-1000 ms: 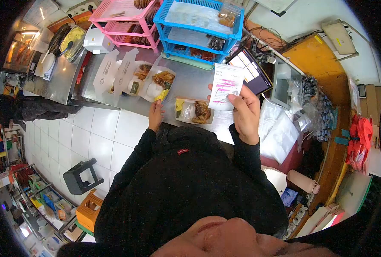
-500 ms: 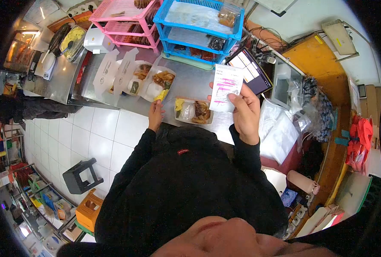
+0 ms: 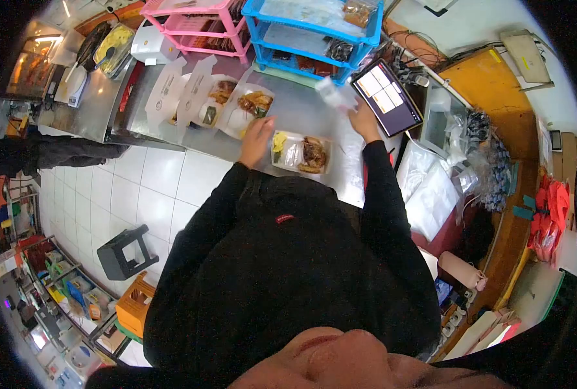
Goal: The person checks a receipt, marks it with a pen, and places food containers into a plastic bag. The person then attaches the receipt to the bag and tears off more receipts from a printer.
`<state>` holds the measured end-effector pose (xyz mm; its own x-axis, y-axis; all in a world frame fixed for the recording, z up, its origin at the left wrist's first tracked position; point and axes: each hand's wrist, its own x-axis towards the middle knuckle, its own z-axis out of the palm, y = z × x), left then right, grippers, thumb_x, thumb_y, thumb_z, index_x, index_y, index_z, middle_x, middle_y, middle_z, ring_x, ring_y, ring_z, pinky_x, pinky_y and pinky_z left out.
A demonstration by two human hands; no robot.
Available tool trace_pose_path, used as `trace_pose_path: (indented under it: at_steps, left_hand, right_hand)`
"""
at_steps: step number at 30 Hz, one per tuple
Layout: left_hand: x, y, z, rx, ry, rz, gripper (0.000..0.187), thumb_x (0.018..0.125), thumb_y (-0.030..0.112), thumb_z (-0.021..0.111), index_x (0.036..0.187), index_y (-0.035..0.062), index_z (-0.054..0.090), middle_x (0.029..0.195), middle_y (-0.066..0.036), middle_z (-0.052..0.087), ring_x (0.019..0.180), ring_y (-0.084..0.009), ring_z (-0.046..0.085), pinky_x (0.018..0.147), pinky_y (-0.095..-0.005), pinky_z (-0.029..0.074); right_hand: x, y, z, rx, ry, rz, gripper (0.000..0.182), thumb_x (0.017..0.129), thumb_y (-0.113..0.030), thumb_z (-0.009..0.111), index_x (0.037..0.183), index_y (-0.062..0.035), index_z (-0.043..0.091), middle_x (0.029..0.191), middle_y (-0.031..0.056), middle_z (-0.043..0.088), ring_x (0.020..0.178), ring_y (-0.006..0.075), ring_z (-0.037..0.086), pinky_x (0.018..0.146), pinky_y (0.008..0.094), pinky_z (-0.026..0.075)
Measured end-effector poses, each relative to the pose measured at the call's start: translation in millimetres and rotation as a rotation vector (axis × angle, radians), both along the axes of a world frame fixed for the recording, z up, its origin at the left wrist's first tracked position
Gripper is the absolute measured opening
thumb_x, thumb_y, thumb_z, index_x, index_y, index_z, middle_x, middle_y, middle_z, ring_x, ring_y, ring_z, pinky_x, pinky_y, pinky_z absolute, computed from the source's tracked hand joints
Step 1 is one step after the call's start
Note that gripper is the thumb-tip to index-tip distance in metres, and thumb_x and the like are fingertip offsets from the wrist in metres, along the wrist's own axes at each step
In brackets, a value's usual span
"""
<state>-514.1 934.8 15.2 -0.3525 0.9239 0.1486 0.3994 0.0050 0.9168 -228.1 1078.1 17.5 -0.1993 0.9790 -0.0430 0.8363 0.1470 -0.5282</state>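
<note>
My right hand [image 3: 362, 120] is closed on a white paper slip [image 3: 335, 94], blurred by motion, beside a tablet [image 3: 387, 97] with a lit screen. Over the near edge of an open food box [image 3: 245, 107] hovers my left hand [image 3: 257, 139], blurred, its fingers mostly together; I cannot make out whether it holds anything. That box shows rice and browned pieces of food. To the right of this hand, a separate tray [image 3: 301, 153] has yellow food, a clear packet and browned food. Another open box [image 3: 214, 100] stands further left, its lid raised.
Pink stacked racks [image 3: 201, 29] and blue stacked racks [image 3: 311, 32] line the counter's back. White plastic bags [image 3: 428, 188] lie at the right. A black stool [image 3: 128, 251] and an orange stool [image 3: 135, 306] stand on the floor at the left. Another person's dark clothing [image 3: 74, 155] shows at far left.
My right hand has moved up and away with the slip, from in front of the tablet's lower left. My left hand has moved right and a little up, over the box's near edge.
</note>
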Motion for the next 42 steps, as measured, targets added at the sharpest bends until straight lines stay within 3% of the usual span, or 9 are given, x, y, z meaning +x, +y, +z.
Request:
trace_pose_path:
  at_steps: [5,8,14,28,31,32,37,40,42]
  left_hand:
    - [-5.7,10.9,10.6,-0.536,-0.163,-0.269,0.051,0.091,0.048,0.039,0.103,0.0040,0.063,0.101,-0.016,0.062,0.093,-0.0288,0.058,0.083,-0.0346,0.042]
    - [0.6,-16.1,-100.6,-0.411,-0.025,-0.194,0.043,0.088,0.038,0.047,0.107,0.0010,0.061,0.101,-0.017,0.062,0.091,-0.0310,0.058,0.084,-0.0357,0.042]
    - [14.0,-28.0,-96.4,-0.297,-0.488,-0.227,0.040,0.083,0.022,0.058,0.112,-0.0045,0.056,0.095,-0.011,0.064,0.085,-0.0203,0.059,0.079,-0.0282,0.043]
    - [10.3,-5.4,-68.5,-0.681,-0.582,-0.156,0.038,0.085,0.035,0.055,0.097,-0.0014,0.060,0.075,-0.006,0.059,0.059,-0.0162,0.054,0.060,-0.0274,0.045]
    - [10.7,-4.8,-109.8,-0.506,0.135,-0.524,0.039,0.089,0.031,0.048,0.105,-0.0030,0.057,0.078,-0.014,0.060,0.070,-0.0297,0.057,0.072,-0.0367,0.046]
    - [23.8,-7.3,-104.9,-0.490,0.237,-0.397,0.042,0.090,0.031,0.046,0.112,-0.0039,0.052,0.087,-0.018,0.059,0.081,-0.0344,0.055,0.078,-0.0399,0.043]
    - [27.9,-10.3,-86.9,-0.443,0.269,-0.274,0.060,0.089,0.035,0.046,0.132,-0.0046,0.033,0.122,-0.024,0.043,0.114,-0.0394,0.039,0.091,-0.0430,0.038]
    - [14.6,-1.1,-68.3,-0.049,0.451,-0.408,0.071,0.082,0.037,0.058,0.137,0.0039,0.028,0.137,-0.020,0.026,0.124,-0.0388,0.029,0.097,-0.0463,0.033]
    - [10.7,3.8,-32.3,-0.088,0.748,-0.940,0.076,0.075,0.032,0.067,0.139,0.0243,0.029,0.142,-0.019,0.018,0.128,-0.0406,0.022,0.101,-0.0525,0.027]
  right_hand:
    - [-24.5,-44.3,-4.5,-0.592,-0.100,0.170,0.068,0.079,-0.054,0.053,0.114,0.0043,0.052,0.111,0.0290,0.054,0.102,0.0426,0.053,0.086,0.0429,0.044]
    - [-16.5,-94.7,-59.4,-0.456,0.027,0.044,0.064,0.073,-0.041,0.064,0.117,0.0028,0.049,0.109,0.0241,0.057,0.101,0.0315,0.056,0.088,0.0360,0.043]
    - [-26.4,-148.1,-77.4,-0.472,1.008,-0.158,0.050,0.084,-0.021,0.059,0.125,0.0030,0.044,0.108,0.0091,0.058,0.097,0.0172,0.055,0.082,0.0284,0.045]
    - [-2.2,-130.8,-59.6,-0.780,0.730,-0.263,0.042,0.089,-0.036,0.048,0.110,-0.0009,0.055,0.095,0.0121,0.059,0.086,0.0258,0.058,0.068,0.0408,0.050]
    - [-5.7,-128.9,-94.9,-0.441,0.375,0.015,0.039,0.091,-0.031,0.042,0.109,0.0016,0.054,0.098,0.0225,0.057,0.086,0.0340,0.059,0.069,0.0422,0.048]
    - [-15.5,-129.7,-104.8,0.038,-0.211,0.231,0.035,0.090,-0.026,0.044,0.110,0.0028,0.050,0.094,0.0163,0.056,0.079,0.0315,0.058,0.065,0.0411,0.047]
    - [-41.8,-146.9,-50.7,-0.255,0.100,-0.253,0.046,0.090,-0.032,0.044,0.125,-0.0027,0.040,0.105,0.0214,0.049,0.089,0.0397,0.054,0.077,0.0451,0.045]
    - [-32.9,-137.2,-40.2,0.191,0.069,0.081,0.077,0.076,-0.037,0.064,0.139,-0.0128,0.026,0.123,0.0253,0.038,0.113,0.0428,0.040,0.088,0.0489,0.039]
    - [-34.2,-128.6,-23.8,0.157,-0.097,0.324,0.082,0.072,-0.038,0.067,0.139,-0.0149,0.027,0.127,0.0253,0.035,0.116,0.0434,0.036,0.090,0.0514,0.036]
